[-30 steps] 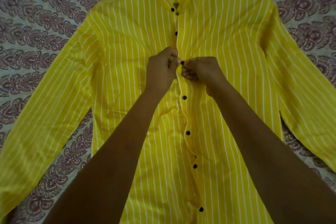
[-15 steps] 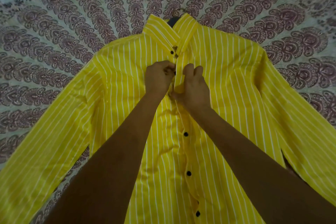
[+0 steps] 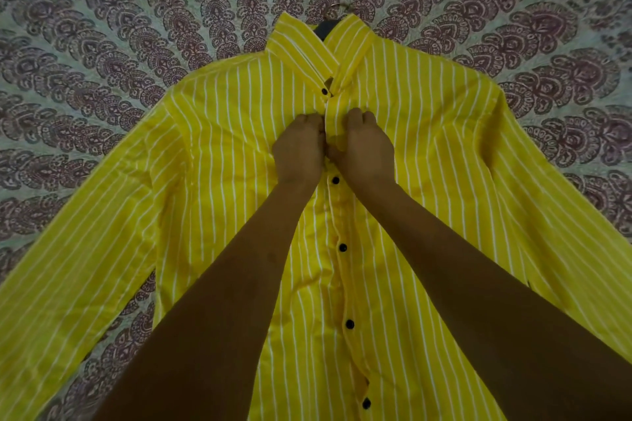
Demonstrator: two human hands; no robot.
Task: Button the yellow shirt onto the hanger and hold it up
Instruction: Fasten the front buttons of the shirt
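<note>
On the patterned bedsheet [image 3: 85,44] the yellow shirt [image 3: 212,188] lies flat. Left hand [image 3: 298,147] pinches its button edge below the collar, where the hanger [image 3: 323,30] pokes out; right hand [image 3: 366,147] grips the placket, touching the left.

There is one yellow shirt [image 3: 239,181] with five black buttons [image 3: 342,247] showing down the middle of the frame, one hanger [image 3: 321,30] at top centre, one patterned cloth [image 3: 102,44] beneath, and two hands at centre, the left hand [image 3: 299,150] and the right hand [image 3: 364,147].
</note>
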